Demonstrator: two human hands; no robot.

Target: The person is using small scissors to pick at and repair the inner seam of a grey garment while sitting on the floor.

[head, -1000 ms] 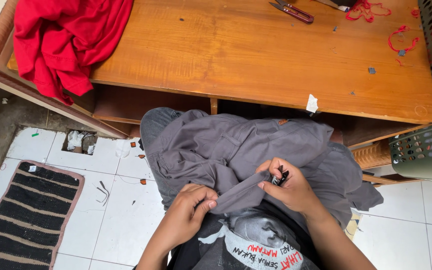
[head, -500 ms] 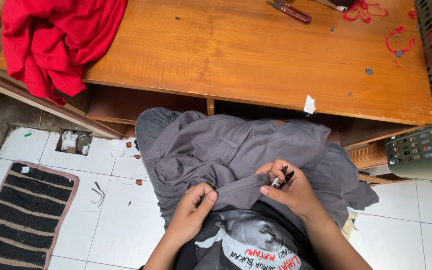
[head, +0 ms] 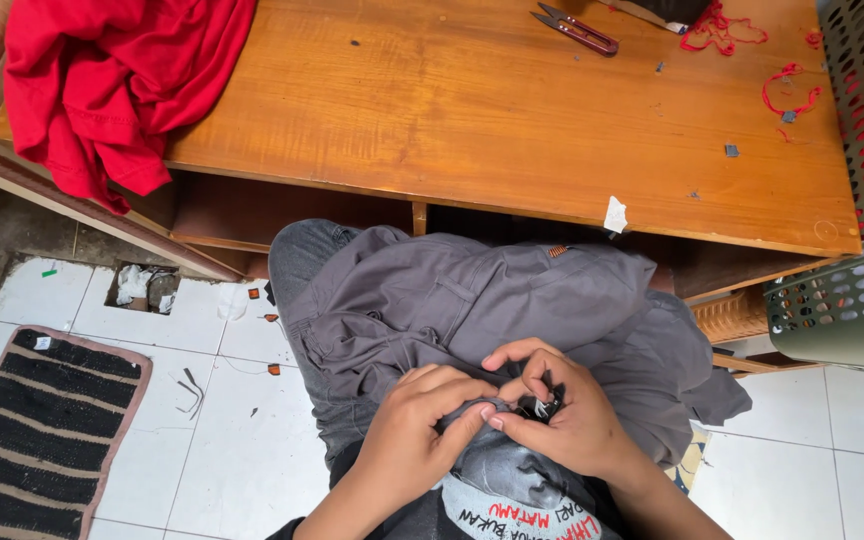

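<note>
Both hands pinch grey garment w/ small black tool.

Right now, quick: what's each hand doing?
Left hand: closed, pinching a fold of the grey garment.
Right hand: closed on the same fold, gripping a small dark tool.

A home tailoring corner is suggested: thread snips at 1 o'clock on a wooden table, red cloth at 10 o'clock.
</note>
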